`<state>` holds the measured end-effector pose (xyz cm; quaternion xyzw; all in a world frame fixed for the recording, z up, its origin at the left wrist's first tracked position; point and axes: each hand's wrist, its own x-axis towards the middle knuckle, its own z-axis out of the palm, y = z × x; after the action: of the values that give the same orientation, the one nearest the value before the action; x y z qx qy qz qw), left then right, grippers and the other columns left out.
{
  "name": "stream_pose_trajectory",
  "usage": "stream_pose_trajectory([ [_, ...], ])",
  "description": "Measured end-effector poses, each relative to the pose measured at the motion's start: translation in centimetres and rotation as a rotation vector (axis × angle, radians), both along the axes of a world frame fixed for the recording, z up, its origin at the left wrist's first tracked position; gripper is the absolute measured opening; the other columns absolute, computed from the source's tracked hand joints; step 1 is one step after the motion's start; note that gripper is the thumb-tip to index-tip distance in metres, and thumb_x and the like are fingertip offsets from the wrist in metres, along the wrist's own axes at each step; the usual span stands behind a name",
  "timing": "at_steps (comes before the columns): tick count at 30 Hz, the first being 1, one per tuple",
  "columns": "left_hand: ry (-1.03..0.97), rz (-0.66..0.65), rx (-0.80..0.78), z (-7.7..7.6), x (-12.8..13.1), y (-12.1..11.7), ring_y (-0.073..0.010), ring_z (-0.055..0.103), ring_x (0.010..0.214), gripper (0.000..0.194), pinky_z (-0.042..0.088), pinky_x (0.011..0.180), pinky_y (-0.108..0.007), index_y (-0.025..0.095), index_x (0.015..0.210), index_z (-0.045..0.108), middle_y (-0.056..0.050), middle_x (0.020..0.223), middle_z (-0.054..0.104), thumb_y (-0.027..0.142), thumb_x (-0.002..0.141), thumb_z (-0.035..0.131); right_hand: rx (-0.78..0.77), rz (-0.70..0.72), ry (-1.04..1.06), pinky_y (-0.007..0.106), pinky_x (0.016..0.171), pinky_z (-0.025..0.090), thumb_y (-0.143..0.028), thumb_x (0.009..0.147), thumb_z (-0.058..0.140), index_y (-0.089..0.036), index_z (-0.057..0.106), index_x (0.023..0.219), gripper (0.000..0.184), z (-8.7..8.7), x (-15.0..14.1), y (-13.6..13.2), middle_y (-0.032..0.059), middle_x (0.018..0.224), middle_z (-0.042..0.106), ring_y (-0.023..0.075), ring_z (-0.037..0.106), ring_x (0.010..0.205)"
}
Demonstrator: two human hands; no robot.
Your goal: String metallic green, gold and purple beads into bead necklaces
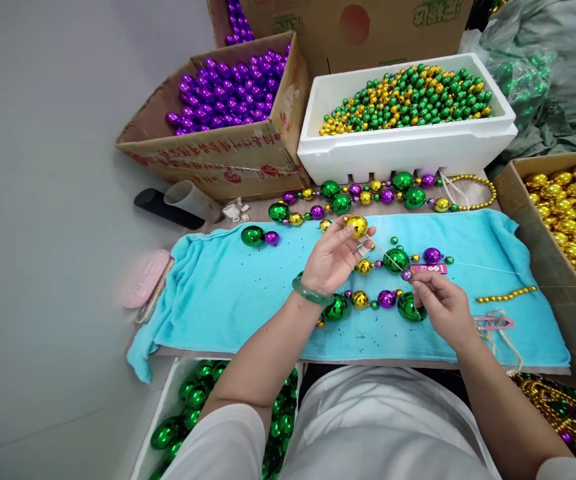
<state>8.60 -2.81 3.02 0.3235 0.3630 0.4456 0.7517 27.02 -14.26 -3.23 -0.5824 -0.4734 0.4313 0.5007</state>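
My left hand [332,259], palm up with a green bangle [313,291] at its wrist, grips a large gold bead [356,227] between thumb and fingers. A thin straight needle or wire [384,252] runs from this bead down to a small purple bead [407,275]. That purple bead is pinched in the fingertips of my right hand [441,303]. Under the hands, rows of green, gold and purple beads lie on a turquoise towel [248,300]. A large green bead [396,261] and a purple bead [433,255] sit close to my right hand, by a small pink label [429,269].
Behind the towel lies a finished-looking bead string [341,203]. Farther back stand a cardboard box [208,150] of purple beads and a white foam box [408,150] of small beads. A carton [568,267] of gold beads borders the right; pink scissors-like handles [493,323] lie nearby.
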Motion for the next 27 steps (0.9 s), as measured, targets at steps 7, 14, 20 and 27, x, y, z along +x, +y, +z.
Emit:
stream_pose_trajectory([
  [7, -0.053, 0.037, 0.065, -0.1, 0.9, 0.5, -0.0195, 0.064, 0.107, 0.024, 0.049, 0.092, -0.033, 0.024, 0.096, 0.056, 0.0, 0.106, 0.066, 0.02, 0.076, 0.068, 0.006, -0.038, 0.019, 0.023, 0.049, 0.039, -0.034, 0.087, 0.056, -0.017, 0.062, 0.086, 0.018, 0.1, 0.4, 0.2, -0.0033, 0.055, 0.051, 0.0102, 0.048, 0.05],
  [14, -0.012, -0.008, 0.088, 0.2, 1.6, 1.0, -0.021, 0.063, 0.11, 0.024, 0.049, 0.093, -0.034, 0.024, 0.097, 0.055, -0.003, 0.11, 0.066, 0.025, 0.077, 0.067, 0.062, -0.014, -0.079, 0.024, 0.052, 0.04, -0.035, 0.09, 0.053, -0.018, 0.062, 0.086, 0.02, -0.1, 1.4, 0.1, -0.0024, 0.06, 0.051, 0.0106, 0.049, 0.054],
  [20, -0.02, -0.041, 0.156, 0.1, 1.9, 1.1, -0.0202, 0.061, 0.112, 0.03, 0.05, 0.091, -0.032, 0.026, 0.099, 0.058, -0.002, 0.12, 0.063, 0.018, 0.072, 0.069, 0.09, -0.065, -0.139, 0.024, 0.053, 0.04, -0.033, 0.089, 0.053, -0.018, 0.065, 0.091, 0.019, -0.1, 2.1, 0.2, -0.0016, 0.063, 0.053, 0.0103, 0.048, 0.055],
  [27, 0.014, -0.108, 0.083, 0.1, 2.3, 1.4, -0.0192, 0.062, 0.108, 0.027, 0.051, 0.093, -0.035, 0.026, 0.101, 0.06, -0.003, 0.127, 0.061, 0.022, 0.074, 0.065, 0.059, -0.029, 0.019, 0.024, 0.053, 0.041, -0.033, 0.089, 0.055, -0.019, 0.064, 0.089, 0.017, -1.0, 2.6, 0.4, -0.0027, 0.06, 0.052, 0.0108, 0.049, 0.054],
])
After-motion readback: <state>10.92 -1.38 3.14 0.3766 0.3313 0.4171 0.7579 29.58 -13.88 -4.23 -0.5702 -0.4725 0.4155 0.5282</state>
